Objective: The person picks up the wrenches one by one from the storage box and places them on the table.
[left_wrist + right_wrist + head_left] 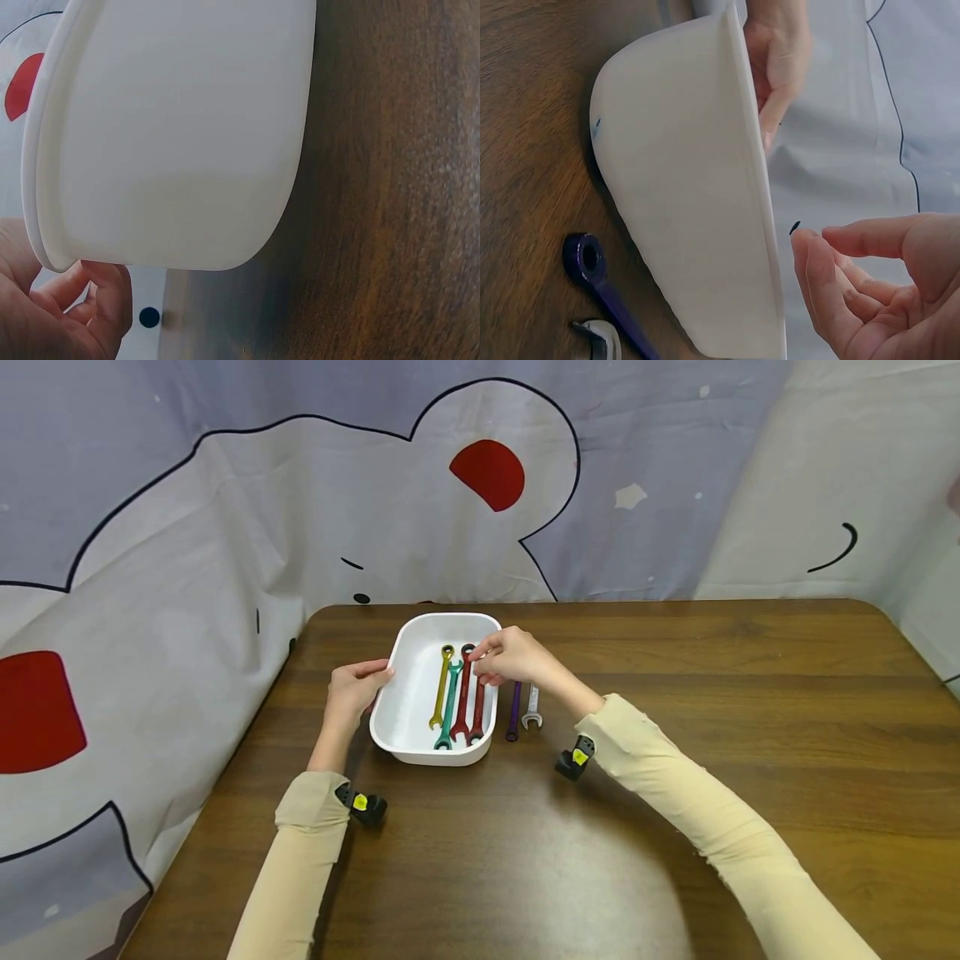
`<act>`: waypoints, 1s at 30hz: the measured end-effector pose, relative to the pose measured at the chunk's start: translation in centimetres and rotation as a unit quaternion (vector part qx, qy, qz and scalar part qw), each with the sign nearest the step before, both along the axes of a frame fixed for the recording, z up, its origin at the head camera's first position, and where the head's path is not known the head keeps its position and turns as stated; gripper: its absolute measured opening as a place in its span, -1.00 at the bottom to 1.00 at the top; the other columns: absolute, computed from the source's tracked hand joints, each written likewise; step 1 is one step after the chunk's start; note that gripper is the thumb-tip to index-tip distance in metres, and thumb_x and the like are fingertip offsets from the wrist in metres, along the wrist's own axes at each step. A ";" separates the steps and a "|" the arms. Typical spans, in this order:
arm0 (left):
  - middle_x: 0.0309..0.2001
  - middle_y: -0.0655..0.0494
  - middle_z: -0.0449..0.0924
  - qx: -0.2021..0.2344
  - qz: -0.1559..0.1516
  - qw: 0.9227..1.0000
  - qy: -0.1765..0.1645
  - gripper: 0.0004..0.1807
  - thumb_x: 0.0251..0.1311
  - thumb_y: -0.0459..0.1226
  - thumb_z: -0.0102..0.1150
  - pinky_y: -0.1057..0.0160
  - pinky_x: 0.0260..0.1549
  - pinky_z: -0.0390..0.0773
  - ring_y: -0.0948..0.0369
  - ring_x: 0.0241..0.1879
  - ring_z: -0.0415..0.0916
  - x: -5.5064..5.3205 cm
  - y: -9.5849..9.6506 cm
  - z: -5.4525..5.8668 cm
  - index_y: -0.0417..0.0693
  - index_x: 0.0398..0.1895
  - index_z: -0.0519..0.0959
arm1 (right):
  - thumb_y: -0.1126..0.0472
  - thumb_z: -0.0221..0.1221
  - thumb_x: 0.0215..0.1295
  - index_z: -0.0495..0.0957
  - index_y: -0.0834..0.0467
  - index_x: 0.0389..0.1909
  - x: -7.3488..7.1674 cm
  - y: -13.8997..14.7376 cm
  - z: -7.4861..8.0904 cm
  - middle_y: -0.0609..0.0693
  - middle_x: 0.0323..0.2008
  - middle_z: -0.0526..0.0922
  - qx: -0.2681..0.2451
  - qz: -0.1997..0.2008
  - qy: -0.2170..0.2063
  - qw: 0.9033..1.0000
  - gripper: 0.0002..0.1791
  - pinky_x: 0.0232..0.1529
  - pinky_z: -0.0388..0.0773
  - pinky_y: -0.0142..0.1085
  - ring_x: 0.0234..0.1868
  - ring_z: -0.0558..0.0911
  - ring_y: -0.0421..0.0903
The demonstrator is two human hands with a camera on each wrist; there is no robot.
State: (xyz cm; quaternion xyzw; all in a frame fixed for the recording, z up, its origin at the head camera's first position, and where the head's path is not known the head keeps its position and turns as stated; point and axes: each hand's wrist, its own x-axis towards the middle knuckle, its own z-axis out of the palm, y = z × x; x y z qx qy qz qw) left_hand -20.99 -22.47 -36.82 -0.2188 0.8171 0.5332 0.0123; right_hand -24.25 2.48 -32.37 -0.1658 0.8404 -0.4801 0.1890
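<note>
My left hand grips the left rim of a white plastic bin, thumb on top and fingers curled beneath. In the bin lie a yellow wrench, a green wrench and two red wrenches, one farther left and one nearer the right wall. Above the right rim hovers my right hand, which covers the upper end of the rightmost red wrench. In the right wrist view its thumb and fingertips are close together, with nothing visible between them.
On the table right of the bin, a purple wrench and a silver wrench lie side by side, partly under my right hand. A printed curtain hangs behind the wooden table.
</note>
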 end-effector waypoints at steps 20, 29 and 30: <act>0.10 -0.11 0.59 -0.007 0.000 1.000 0.007 -0.61 0.25 -0.19 0.20 0.44 -0.47 0.51 0.19 -0.20 0.53 0.0 0.0 -0.1 -0.09 0.13 0.58 | 0.34 0.20 0.21 0.61 0.36 -0.08 -1.0 -2.3 -1.2 0.30 -0.17 0.70 0.017 -0.001 -0.009 1.000 -0.72 -0.13 0.65 -0.15 -0.29 0.72 0.04; 0.12 -0.12 0.58 -0.003 -0.001 1.000 0.009 -0.60 0.25 -0.19 0.20 0.45 -0.46 0.50 0.18 -0.16 0.53 0.0 0.1 0.0 -0.11 0.14 0.57 | 0.32 0.20 0.21 0.63 0.35 -0.10 -1.3 -3.0 -1.1 0.19 -0.34 0.72 0.033 0.013 0.005 0.999 -0.73 -0.18 0.66 -0.20 -0.47 0.66 -0.15; 0.11 -0.11 0.58 -0.002 0.000 1.000 0.009 -0.60 0.25 -0.19 0.21 0.45 -0.47 0.50 0.18 -0.16 0.53 0.0 0.1 0.0 -0.10 0.14 0.58 | 0.32 0.20 0.21 0.63 0.35 -0.11 -1.3 -3.1 -1.1 0.18 -0.36 0.72 0.036 0.015 0.006 0.999 -0.74 -0.18 0.66 -0.20 -0.48 0.65 -0.17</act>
